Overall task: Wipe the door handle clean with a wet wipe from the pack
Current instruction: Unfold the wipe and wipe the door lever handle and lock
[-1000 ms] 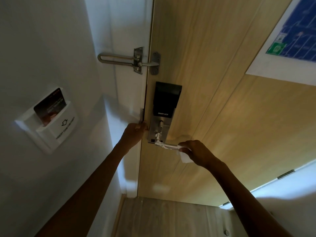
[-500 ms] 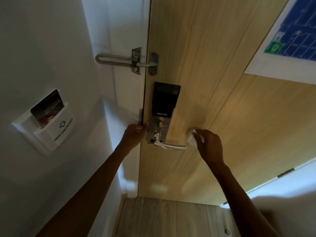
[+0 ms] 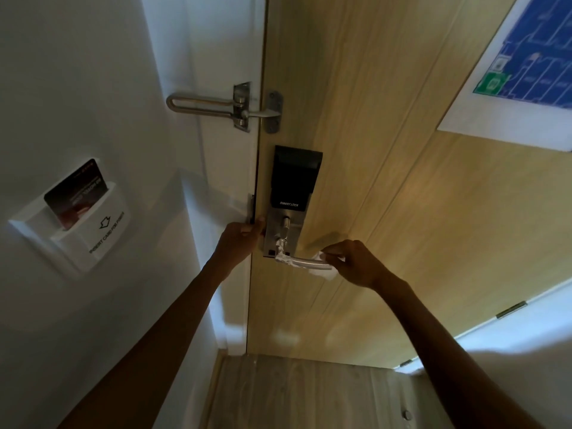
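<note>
A silver lever door handle [image 3: 305, 263] sticks out to the right from a smart lock plate [image 3: 283, 233] on a light wooden door [image 3: 387, 181]. White residue or wrapping clings to the handle's base. My right hand [image 3: 356, 266] pinches a white wet wipe [image 3: 325, 272] against the handle's free end. My left hand [image 3: 240, 239] grips the door's edge just left of the lock plate. The wipe pack is not in view.
A metal swing-bar door guard [image 3: 223, 106] sits above the lock. A key card holder [image 3: 77, 218] with a card is on the white wall to the left. An evacuation plan [image 3: 526, 72] hangs on the door at upper right. Wood-look floor [image 3: 294, 391] lies below.
My right hand lifted off the handle's end with the wipe, rose beside it, and has now come back down onto the handle's tip. My left hand stayed on the door edge.
</note>
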Tool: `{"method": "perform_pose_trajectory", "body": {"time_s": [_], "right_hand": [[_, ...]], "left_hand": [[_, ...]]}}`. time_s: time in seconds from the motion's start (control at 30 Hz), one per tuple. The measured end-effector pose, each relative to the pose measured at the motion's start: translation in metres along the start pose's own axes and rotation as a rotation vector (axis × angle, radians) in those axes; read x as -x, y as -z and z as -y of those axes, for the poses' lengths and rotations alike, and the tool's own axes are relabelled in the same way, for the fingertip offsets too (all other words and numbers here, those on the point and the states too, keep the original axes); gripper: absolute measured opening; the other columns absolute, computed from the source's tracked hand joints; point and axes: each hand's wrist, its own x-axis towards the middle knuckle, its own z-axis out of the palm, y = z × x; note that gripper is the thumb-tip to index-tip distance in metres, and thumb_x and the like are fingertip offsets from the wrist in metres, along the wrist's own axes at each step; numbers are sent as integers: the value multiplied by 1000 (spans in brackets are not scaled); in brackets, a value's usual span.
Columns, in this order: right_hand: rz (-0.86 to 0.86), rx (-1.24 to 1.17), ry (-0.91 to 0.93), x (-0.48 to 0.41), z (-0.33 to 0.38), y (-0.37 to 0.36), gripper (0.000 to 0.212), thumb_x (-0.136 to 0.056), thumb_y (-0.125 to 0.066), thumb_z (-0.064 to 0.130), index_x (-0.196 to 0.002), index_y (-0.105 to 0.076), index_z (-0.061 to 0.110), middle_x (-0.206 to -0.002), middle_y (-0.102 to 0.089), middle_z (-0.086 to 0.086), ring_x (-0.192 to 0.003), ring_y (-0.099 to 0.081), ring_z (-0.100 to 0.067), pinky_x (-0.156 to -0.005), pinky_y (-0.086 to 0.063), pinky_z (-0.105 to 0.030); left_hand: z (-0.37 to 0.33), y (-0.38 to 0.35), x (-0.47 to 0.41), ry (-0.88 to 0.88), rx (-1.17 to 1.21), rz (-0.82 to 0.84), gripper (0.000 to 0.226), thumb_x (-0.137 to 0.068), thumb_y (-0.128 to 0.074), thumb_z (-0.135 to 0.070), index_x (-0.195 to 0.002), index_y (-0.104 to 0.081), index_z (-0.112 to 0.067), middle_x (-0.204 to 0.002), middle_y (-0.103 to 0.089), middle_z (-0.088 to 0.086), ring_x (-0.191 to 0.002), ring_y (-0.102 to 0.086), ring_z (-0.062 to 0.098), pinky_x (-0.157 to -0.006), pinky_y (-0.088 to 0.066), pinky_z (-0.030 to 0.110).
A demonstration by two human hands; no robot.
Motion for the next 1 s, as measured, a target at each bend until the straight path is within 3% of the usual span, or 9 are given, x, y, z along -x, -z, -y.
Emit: {"method": "perform_pose_trajectory", "body": {"time_s": [0.07,0.13,0.2,0.3,0.4,0.53,0.67,0.8,1.0], "right_hand": [[26,-57,-93,4,-6,8,36,-96,-57,25,-60,-53,23,-53,-48,10,-54,-49,-1,-58,-35,-16],[16,-146,-208,13,-14,5,35,-95,-57,32,-64,-62,16,-56,-56,6,-56,-54,-4,-61,-43,-27],[-67,-232,-281,26,-16,-6,27,-95,-57,35,-84,-76,20,-73,-73,2,-72,-68,-12,-70,-52,-35],[-235,-361,-342,40,-4,-22,23,-97,-54,31,-102,-77,28,-86,-76,7,-80,-69,-5,-73,-53,-31],[-367,-482,-410,45,5,-34,23,-97,-55,29,-102,-77,28,-83,-76,8,-76,-68,-7,-70,-52,-33],[-454,-748,-508,42,4,-42,14,-86,-69,16,-96,-79,21,-94,-77,5,-90,-71,-16,-83,-57,-50],[-511,-765,-556,36,11,-47,26,-75,-81,18,-100,-77,22,-93,-77,5,-86,-71,-10,-78,-59,-34],[-575,-653,-475,36,14,-57,27,-76,-78,10,-101,-75,18,-94,-76,4,-81,-70,2,-69,-56,-16],[-594,-573,-482,45,5,-61,23,-80,-76,11,-103,-75,14,-89,-77,3,-80,-72,-4,-73,-58,-23]], "left_hand": [[2,0,-1,4,17,3,57,-95,-47,-49,-91,-72,2,-91,-69,28,-83,-64,30,-69,-42,22],[4,0,-2,2,24,8,60,-96,-46,-49,-92,-70,6,-92,-68,30,-86,-64,35,-69,-42,22],[4,0,-3,-4,17,12,59,-96,-45,-49,-92,-71,4,-91,-70,26,-80,-64,27,-69,-42,21],[2,-1,-4,-4,23,12,54,-97,-45,-47,-93,-73,-1,-91,-74,15,-75,-63,12,-69,-43,17],[2,-1,-4,-7,34,18,51,-98,-44,-46,-95,-74,-5,-91,-75,12,-79,-65,12,-72,-45,20],[6,0,-7,-10,35,22,50,-97,-43,-49,-93,-75,-11,-91,-75,10,-91,-68,22,-89,-50,37],[7,2,-12,-18,51,33,50,-99,-38,-50,-80,-76,-23,-86,-76,5,-90,-69,23,-95,-50,49],[6,3,-13,4,64,27,54,-99,-37,-52,-78,-77,-22,-82,-77,-2,-92,-69,17,-98,-49,46],[7,1,-12,9,109,30,57,-98,-36,-53,-82,-76,-15,-83,-77,4,-87,-69,21,-92,-51,42]]}}
